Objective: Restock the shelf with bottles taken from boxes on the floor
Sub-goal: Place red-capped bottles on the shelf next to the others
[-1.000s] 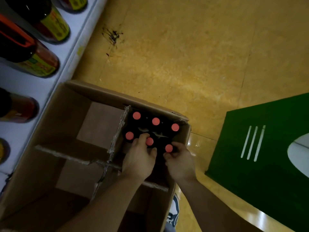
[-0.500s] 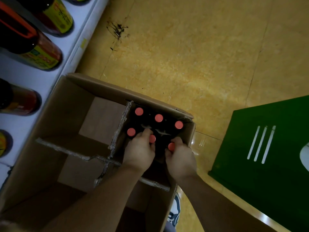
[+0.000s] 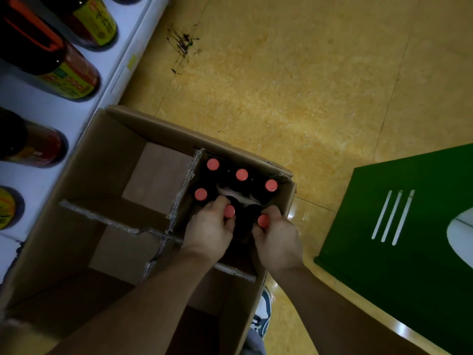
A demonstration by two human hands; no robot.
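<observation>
Flooring (image 3: pixel 294 85) of yellow tile carries an open cardboard box (image 3: pixel 102 160) beside the white shelf (image 3: pixel 48 111). Six red-capped bottles (image 3: pixel 242 175) stand in the box's far right compartment. The left hand (image 3: pixel 208 230) clenches its fingers round the neck of one near bottle (image 3: pixel 229 210); the right hand (image 3: pixel 279 242) grasps the neighbouring bottle (image 3: pixel 263 220) by its neck likewise.

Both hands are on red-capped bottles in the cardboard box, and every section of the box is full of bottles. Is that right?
Not every section. The head view shows red-capped bottles only in the far right section of the cardboard box; the two left sections show bare cardboard. The rest holds: the left hand and right hand each grip one.
</observation>
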